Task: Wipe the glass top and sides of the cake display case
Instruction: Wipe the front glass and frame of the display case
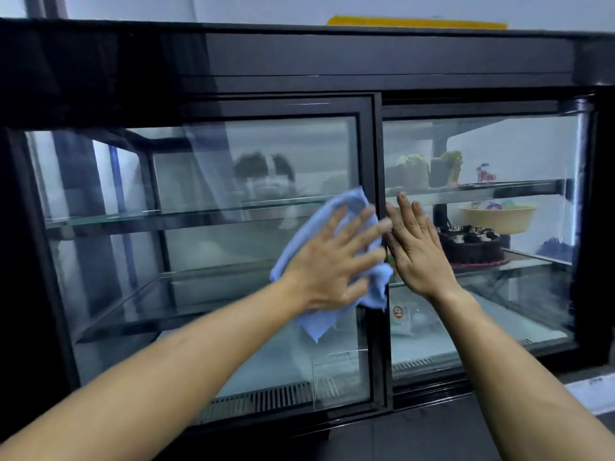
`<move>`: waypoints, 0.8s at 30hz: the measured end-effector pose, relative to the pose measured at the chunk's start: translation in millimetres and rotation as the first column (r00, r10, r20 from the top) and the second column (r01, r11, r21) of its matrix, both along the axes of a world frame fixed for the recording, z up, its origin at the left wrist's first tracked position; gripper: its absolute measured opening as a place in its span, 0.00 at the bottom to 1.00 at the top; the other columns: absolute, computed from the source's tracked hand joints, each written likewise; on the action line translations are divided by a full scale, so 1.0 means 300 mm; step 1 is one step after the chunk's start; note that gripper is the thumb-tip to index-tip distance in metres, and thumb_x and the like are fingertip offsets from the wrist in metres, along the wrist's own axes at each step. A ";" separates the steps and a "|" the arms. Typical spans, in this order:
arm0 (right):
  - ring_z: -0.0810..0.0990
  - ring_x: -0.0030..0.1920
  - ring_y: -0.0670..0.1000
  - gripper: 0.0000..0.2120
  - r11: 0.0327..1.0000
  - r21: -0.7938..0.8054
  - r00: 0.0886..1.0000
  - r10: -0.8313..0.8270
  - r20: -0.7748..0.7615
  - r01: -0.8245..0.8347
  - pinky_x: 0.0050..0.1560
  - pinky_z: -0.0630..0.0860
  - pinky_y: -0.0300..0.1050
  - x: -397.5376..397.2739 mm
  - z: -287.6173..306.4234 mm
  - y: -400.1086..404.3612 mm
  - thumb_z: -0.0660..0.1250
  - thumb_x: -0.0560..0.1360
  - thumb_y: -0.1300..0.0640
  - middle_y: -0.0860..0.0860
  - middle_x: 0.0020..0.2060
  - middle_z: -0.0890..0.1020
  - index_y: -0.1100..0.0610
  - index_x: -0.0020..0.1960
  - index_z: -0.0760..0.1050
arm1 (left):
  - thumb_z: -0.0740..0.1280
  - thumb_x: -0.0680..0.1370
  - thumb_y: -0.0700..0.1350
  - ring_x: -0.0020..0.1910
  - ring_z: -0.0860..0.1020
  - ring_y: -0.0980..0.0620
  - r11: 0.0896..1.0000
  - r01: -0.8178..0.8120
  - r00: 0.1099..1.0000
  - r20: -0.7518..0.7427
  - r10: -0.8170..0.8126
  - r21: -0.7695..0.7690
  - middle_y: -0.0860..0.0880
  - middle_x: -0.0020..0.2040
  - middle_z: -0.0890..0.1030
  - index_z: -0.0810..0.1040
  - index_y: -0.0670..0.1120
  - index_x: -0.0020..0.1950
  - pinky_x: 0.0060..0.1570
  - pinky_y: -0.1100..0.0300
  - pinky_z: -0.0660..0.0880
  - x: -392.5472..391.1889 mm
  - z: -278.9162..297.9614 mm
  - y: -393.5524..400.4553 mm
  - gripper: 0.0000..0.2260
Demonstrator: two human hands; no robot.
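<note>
A black-framed cake display case [299,61] with two sliding glass doors fills the view. My left hand [332,264] presses a light blue cloth [319,314] flat against the right part of the left door's glass [216,261], fingers spread. My right hand [416,247] lies flat with straight fingers on the right door's glass [499,311], just right of the middle black frame post [377,144]. The two hands almost touch across the post.
Inside on the right stand a chocolate cake [472,246], a beige bowl [499,217] and pale cakes on the upper glass shelf [472,189]. A yellow object [416,22] lies on the case top. The left shelves look bare. A vent grille [266,399] runs along the bottom.
</note>
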State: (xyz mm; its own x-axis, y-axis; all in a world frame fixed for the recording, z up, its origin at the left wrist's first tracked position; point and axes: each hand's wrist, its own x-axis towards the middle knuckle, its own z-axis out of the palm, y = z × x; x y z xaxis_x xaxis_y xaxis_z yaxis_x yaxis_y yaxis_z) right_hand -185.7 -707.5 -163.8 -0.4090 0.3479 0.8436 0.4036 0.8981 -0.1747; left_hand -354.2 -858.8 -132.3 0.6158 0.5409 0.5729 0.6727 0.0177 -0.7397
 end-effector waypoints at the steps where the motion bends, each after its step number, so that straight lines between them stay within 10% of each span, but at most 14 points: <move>1: 0.37 0.81 0.41 0.27 1.000 0.006 1.000 0.003 -0.004 -0.003 0.79 0.35 0.41 -0.001 -0.002 0.001 0.43 0.84 0.42 0.34 0.81 0.39 0.36 0.81 0.42 | 0.60 0.81 0.55 0.84 0.50 0.38 0.999 -0.001 1.000 -0.018 0.000 -0.049 0.44 0.84 0.57 0.78 0.50 0.67 0.80 0.33 0.47 -0.006 -0.082 -0.006 0.18; 6: 0.37 0.81 0.42 0.26 1.000 0.014 1.000 -0.001 -0.024 0.001 0.80 0.36 0.44 -0.002 -0.002 0.000 0.46 0.86 0.44 0.34 0.81 0.39 0.35 0.81 0.42 | 0.56 0.81 0.57 0.85 0.49 0.40 0.956 -0.165 0.955 -0.280 0.094 -0.243 0.45 0.85 0.57 0.72 0.54 0.75 0.81 0.37 0.39 -0.028 -0.458 -0.023 0.23; 10: 0.36 0.81 0.42 0.26 1.000 0.012 1.000 -0.003 -0.003 0.003 0.81 0.37 0.46 0.000 -0.002 0.002 0.46 0.86 0.44 0.34 0.81 0.39 0.37 0.82 0.42 | 0.56 0.81 0.62 0.85 0.49 0.42 0.952 -0.227 0.886 -0.448 0.114 -0.207 0.48 0.85 0.55 0.61 0.55 0.83 0.81 0.39 0.36 -0.060 -0.380 -0.050 0.30; 19: 0.35 0.81 0.42 0.26 1.000 0.004 1.000 -0.026 0.009 0.026 0.80 0.35 0.44 -0.007 -0.002 0.007 0.43 0.85 0.43 0.35 0.80 0.37 0.38 0.81 0.40 | 0.52 0.82 0.58 0.83 0.53 0.37 0.970 -0.213 0.977 0.013 0.213 0.117 0.45 0.84 0.58 0.73 0.48 0.75 0.80 0.33 0.46 0.036 0.557 -0.010 0.26; 24: 0.35 0.81 0.42 0.26 0.999 0.009 0.999 -0.038 0.003 0.038 0.79 0.33 0.42 -0.011 -0.002 0.009 0.43 0.85 0.44 0.36 0.81 0.38 0.38 0.82 0.42 | 0.57 0.81 0.54 0.82 0.56 0.33 0.971 -0.148 0.989 0.044 0.142 0.190 0.40 0.83 0.60 0.76 0.47 0.71 0.78 0.29 0.50 0.028 0.451 0.008 0.22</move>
State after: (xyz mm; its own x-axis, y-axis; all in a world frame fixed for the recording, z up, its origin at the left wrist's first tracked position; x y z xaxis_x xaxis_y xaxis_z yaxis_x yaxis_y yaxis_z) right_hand -189.0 -704.9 -164.5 -0.3985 0.3560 0.8452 0.4384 0.8834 -0.1654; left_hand -346.0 -856.5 3.1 0.5201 0.5007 0.6920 0.6744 0.2564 -0.6924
